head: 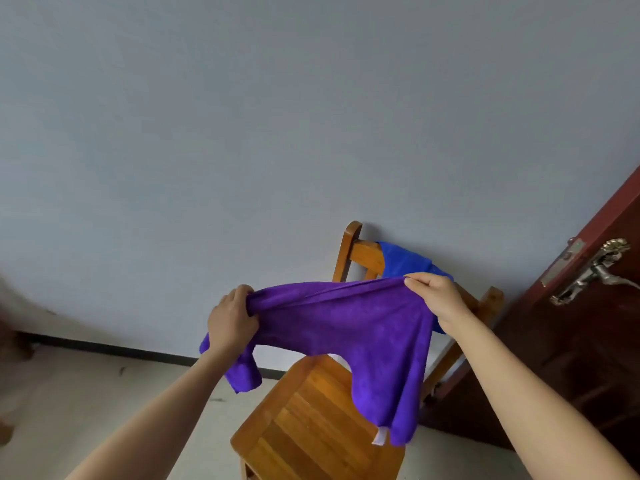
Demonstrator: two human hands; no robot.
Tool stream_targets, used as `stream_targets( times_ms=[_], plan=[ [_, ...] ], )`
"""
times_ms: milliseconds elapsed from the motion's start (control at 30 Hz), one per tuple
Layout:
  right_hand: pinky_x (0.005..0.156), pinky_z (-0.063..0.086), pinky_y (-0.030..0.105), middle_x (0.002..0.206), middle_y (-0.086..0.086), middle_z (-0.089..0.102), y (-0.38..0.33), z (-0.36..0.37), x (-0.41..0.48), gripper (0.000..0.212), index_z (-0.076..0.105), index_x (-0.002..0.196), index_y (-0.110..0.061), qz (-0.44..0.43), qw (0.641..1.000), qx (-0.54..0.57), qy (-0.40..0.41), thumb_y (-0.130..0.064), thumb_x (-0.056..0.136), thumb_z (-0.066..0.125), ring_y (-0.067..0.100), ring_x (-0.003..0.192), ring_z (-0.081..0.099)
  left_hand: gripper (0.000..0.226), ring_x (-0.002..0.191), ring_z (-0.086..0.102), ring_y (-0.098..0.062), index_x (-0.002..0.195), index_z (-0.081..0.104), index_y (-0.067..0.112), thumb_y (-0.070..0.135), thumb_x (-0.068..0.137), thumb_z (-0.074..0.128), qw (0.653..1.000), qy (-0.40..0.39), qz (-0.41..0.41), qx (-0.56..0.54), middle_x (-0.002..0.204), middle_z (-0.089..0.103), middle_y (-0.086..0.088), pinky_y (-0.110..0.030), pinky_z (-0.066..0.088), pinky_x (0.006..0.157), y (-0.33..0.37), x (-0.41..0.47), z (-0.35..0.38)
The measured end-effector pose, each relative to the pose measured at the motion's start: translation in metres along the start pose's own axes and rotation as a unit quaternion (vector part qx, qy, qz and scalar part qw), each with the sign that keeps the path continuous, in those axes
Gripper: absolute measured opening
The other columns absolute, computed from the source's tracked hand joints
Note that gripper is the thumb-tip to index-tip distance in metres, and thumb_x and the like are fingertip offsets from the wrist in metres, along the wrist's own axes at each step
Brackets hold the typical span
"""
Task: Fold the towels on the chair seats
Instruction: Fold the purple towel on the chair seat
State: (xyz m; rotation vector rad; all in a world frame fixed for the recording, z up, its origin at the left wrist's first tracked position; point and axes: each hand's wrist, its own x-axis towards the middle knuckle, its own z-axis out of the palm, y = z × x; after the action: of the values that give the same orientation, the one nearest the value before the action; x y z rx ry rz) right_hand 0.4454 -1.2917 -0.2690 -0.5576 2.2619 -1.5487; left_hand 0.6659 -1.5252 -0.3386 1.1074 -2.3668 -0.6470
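Both arms reach forward: the left hand [232,320] bunches one end of the purple towel [349,330], the right hand [437,299] pinches its top edge, holding it above the wooden chair [311,417]. A blue towel [403,259] drapes the chair back; behind stand a grey wall [242,133] and a door [571,341].

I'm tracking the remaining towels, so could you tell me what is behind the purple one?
A blue towel draped over the chair back; the purple towel hides its lower part.

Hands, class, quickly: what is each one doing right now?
Left hand: closed, gripping the purple towel.
Right hand: closed, pinching the same towel's top edge.
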Motion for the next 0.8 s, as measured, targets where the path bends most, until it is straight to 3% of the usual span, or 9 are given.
stream_targets(
  times_ms=[67, 167, 267, 367, 433, 567, 667, 733, 800],
  plan=[
    [0.081, 0.047, 0.028, 0.103, 0.010, 0.065, 0.019, 0.003, 0.004, 0.023, 0.063, 0.111, 0.001, 0.030, 0.999, -0.043, 0.010, -0.009, 0.092, 0.054, 0.020, 0.094, 0.059, 0.043, 0.098, 0.056, -0.027, 0.118, 0.049, 0.013, 0.001, 0.076, 0.052, 0.999, -0.034, -0.007, -0.034, 0.110, 0.061, 0.001, -0.029, 0.037, 0.074, 0.004, -0.004, -0.001],
    [0.073, 0.043, 0.029, 0.085, 0.004, 0.060, 0.040, 0.012, 0.004, 0.017, 0.062, 0.102, -0.001, 0.073, 0.991, -0.114, 0.004, -0.010, 0.093, 0.050, 0.019, 0.085, 0.054, 0.039, 0.092, 0.056, -0.027, 0.113, 0.050, 0.012, -0.002, 0.076, 0.052, 0.990, -0.097, 0.039, -0.099, 0.103, 0.058, 0.002, -0.027, 0.037, 0.075, 0.015, -0.008, 0.001],
    [0.087, 0.044, 0.033, 0.105, 0.009, 0.055, 0.045, 0.028, -0.005, 0.009, 0.058, 0.097, -0.010, 0.053, 0.966, -0.246, -0.064, -0.012, 0.093, 0.050, 0.024, 0.104, 0.053, 0.035, 0.087, 0.055, -0.020, 0.109, 0.054, 0.010, -0.002, 0.077, 0.055, 0.980, -0.122, 0.073, -0.141, 0.097, 0.059, 0.004, -0.021, 0.037, 0.076, 0.034, -0.008, -0.001],
    [0.102, 0.035, 0.029, 0.140, 0.006, 0.037, 0.034, 0.055, -0.024, 0.053, 0.035, 0.137, -0.018, 0.028, 0.960, -0.207, -0.187, -0.013, 0.089, 0.058, 0.021, 0.134, 0.035, 0.027, 0.088, 0.057, -0.018, 0.104, 0.060, 0.012, 0.001, 0.079, 0.056, 0.975, -0.132, 0.098, -0.149, 0.098, 0.063, 0.001, -0.022, 0.042, 0.078, 0.059, -0.005, -0.003],
    [0.106, 0.033, 0.032, 0.144, 0.003, 0.037, 0.023, 0.073, -0.034, 0.064, 0.030, 0.140, -0.024, -0.001, 0.960, -0.165, -0.226, -0.016, 0.086, 0.063, 0.018, 0.136, 0.032, 0.024, 0.086, 0.057, -0.016, 0.103, 0.060, 0.013, 0.003, 0.082, 0.055, 0.971, -0.152, 0.127, -0.132, 0.098, 0.065, -0.003, -0.021, 0.045, 0.076, 0.075, -0.005, -0.002],
    [0.096, 0.041, 0.027, 0.127, 0.002, 0.057, 0.016, 0.093, -0.042, 0.034, 0.054, 0.120, -0.017, -0.026, 0.972, -0.133, -0.193, -0.021, 0.087, 0.062, 0.017, 0.122, 0.050, 0.022, 0.081, 0.054, -0.013, 0.106, 0.058, 0.012, 0.005, 0.087, 0.052, 0.968, -0.181, 0.143, -0.103, 0.099, 0.065, -0.006, -0.016, 0.045, 0.070, 0.092, -0.007, 0.004],
    [0.089, 0.045, 0.027, 0.104, 0.003, 0.062, 0.018, 0.094, -0.045, 0.007, 0.057, 0.096, -0.017, -0.028, 0.979, -0.129, -0.156, -0.021, 0.092, 0.055, 0.019, 0.110, 0.057, 0.022, 0.083, 0.053, -0.013, 0.108, 0.057, 0.013, 0.006, 0.088, 0.051, 0.969, -0.192, 0.130, -0.088, 0.103, 0.065, -0.008, -0.014, 0.044, 0.066, 0.088, -0.008, 0.007],
    [0.088, 0.047, 0.027, 0.100, 0.000, 0.061, 0.020, 0.091, -0.044, 0.004, 0.057, 0.094, -0.018, -0.031, 0.981, -0.116, -0.152, -0.021, 0.091, 0.056, 0.018, 0.108, 0.058, 0.021, 0.085, 0.053, -0.014, 0.109, 0.056, 0.013, 0.007, 0.090, 0.050, 0.971, -0.195, 0.113, -0.082, 0.104, 0.065, -0.007, -0.018, 0.045, 0.070, 0.082, -0.008, 0.010],
    [0.082, 0.050, 0.020, 0.107, 0.001, 0.063, 0.018, 0.091, -0.046, 0.019, 0.058, 0.105, -0.017, -0.031, 0.978, -0.110, -0.173, -0.022, 0.087, 0.062, 0.015, 0.107, 0.059, 0.020, 0.085, 0.055, -0.016, 0.107, 0.057, 0.014, 0.007, 0.090, 0.050, 0.974, -0.188, 0.094, -0.086, 0.103, 0.065, -0.008, -0.020, 0.047, 0.071, 0.078, -0.007, 0.012]
  ],
)
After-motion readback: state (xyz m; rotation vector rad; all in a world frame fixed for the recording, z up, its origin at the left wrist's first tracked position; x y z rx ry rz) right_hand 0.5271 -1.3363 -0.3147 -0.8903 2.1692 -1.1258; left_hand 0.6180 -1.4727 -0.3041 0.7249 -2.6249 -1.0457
